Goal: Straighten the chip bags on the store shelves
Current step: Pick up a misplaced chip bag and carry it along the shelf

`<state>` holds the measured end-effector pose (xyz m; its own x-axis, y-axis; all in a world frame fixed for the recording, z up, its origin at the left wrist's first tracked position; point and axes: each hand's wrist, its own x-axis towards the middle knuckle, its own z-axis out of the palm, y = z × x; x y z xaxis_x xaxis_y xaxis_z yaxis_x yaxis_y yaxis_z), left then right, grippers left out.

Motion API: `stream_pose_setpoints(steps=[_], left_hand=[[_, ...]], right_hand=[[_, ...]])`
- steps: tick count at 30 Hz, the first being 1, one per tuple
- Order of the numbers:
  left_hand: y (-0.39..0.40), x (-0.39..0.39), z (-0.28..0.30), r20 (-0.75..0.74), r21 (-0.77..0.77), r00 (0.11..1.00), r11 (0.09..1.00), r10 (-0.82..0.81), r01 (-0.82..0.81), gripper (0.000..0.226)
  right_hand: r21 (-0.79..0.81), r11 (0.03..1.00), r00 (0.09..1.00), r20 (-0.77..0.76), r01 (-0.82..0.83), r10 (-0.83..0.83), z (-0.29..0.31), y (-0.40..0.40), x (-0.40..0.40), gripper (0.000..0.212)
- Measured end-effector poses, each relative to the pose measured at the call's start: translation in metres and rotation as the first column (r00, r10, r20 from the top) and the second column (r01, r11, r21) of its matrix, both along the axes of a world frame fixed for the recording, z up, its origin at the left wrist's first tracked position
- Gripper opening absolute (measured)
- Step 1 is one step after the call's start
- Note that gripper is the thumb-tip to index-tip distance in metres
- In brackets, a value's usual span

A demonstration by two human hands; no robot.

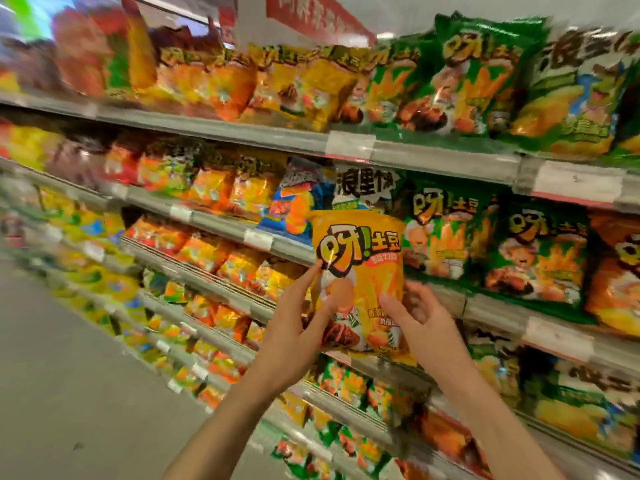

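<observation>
Yellow chip bag (358,271) looks light, puffy & crinkly w/ slick foil, contents prob fragile, so best held by side edges, no squeezing. It's upright in front of the shelf (485,306), btwn both hands: left hand (298,327) fingers grip its left edge, right hand (415,317) pinches the lower right side.

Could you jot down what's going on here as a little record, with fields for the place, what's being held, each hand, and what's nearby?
place: a shop aisle, shelves packed with snack bags
held item: orange chip bag, upright, in front of the shelf
left hand: fingers along the bag's left edge, thumb on its front
right hand: grip on the bag's lower right part
behind the bag: white and blue bag
to the right: green chip bags
picture quality: blurred toward the edges
</observation>
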<state>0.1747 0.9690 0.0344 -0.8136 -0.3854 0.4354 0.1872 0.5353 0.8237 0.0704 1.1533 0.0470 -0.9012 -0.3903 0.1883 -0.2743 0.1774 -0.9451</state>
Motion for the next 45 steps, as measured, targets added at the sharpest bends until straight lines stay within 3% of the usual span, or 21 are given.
stream_pose_setpoints(steps=[8,17,23,25,29,35,42,45], left_hand=[[-0.113,-0.040,0.014,0.025,-0.046,1.000,0.999,0.002,-0.001,0.057],[-0.210,-0.080,0.020,0.017,-0.064,0.999,0.997,-0.039,0.040,0.056],[-0.265,-0.098,0.016,0.026,-0.054,0.991,0.990,-0.131,0.132,0.054],[-0.285,-0.105,0.014,0.022,-0.058,0.983,0.981,-0.184,0.185,0.055],[-0.325,-0.117,0.012,0.055,-0.047,0.955,0.955,-0.291,0.294,0.060],[-0.377,-0.127,0.011,0.094,0.055,0.928,0.933,-0.360,0.357,0.074],[-0.394,-0.138,0.012,0.118,0.115,0.890,0.896,-0.441,0.429,0.089],[-0.391,-0.142,0.013,0.122,0.127,0.888,0.894,-0.443,0.429,0.082]], right_hand=[[-0.079,0.996,0.998,0.022,-0.052,0.054,0.007,-0.113,-0.045,0.055],[-0.042,0.999,1.000,0.009,-0.001,0.002,0.017,-0.204,-0.078,0.037],[0.009,0.993,0.993,-0.023,0.118,-0.118,0.009,-0.248,-0.083,0.063],[0.004,0.987,0.987,-0.025,0.162,-0.162,0.007,-0.262,-0.079,0.061],[-0.023,0.970,0.970,0.019,0.241,-0.241,0.009,-0.295,-0.062,0.035],[-0.032,0.939,0.938,0.061,0.343,-0.341,0.005,-0.343,-0.044,0.044],[-0.039,0.936,0.937,0.041,0.349,-0.348,0.002,-0.363,-0.037,0.045],[-0.016,0.935,0.935,0.020,0.355,-0.355,0.005,-0.363,-0.040,0.043]])
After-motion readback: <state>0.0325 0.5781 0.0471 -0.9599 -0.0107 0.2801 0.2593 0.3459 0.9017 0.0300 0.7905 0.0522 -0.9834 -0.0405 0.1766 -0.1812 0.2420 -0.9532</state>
